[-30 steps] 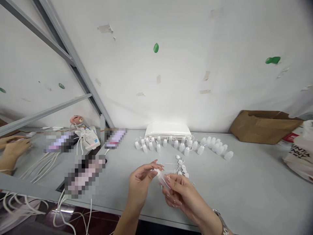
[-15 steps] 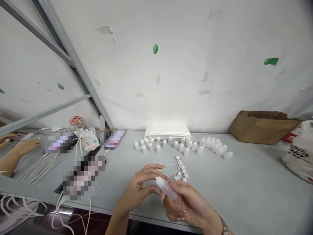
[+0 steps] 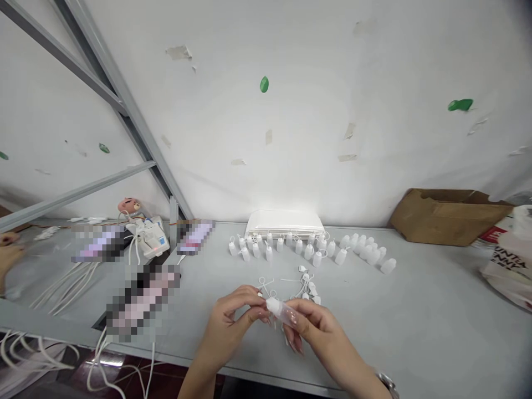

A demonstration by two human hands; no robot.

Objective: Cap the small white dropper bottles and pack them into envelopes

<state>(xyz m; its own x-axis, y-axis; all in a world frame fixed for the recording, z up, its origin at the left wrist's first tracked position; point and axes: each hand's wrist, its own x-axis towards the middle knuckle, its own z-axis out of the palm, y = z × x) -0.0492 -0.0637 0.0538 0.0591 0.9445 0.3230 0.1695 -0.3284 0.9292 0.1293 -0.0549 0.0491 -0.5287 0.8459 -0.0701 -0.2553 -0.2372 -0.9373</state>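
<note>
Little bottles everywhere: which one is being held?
The tilted bottle in the person's right hand; the other bottles are all on the grey table.

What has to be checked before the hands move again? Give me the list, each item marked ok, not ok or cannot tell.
1. Right hand has the held bottle by its body: ok.
2. Held bottle upright: not ok; it is tilted, with its white top toward the left hand.
3. White top tight on the held bottle: cannot tell; it is on, but its tightness does not show.
4. Small white piece secure in the left hand: cannot tell; the fingers hide most of that spot.
5. Loose white caps near the hands: ok; they lie on the table just beyond.
6. Co-worker's hand well apart: ok; it is at the far left.
</note>
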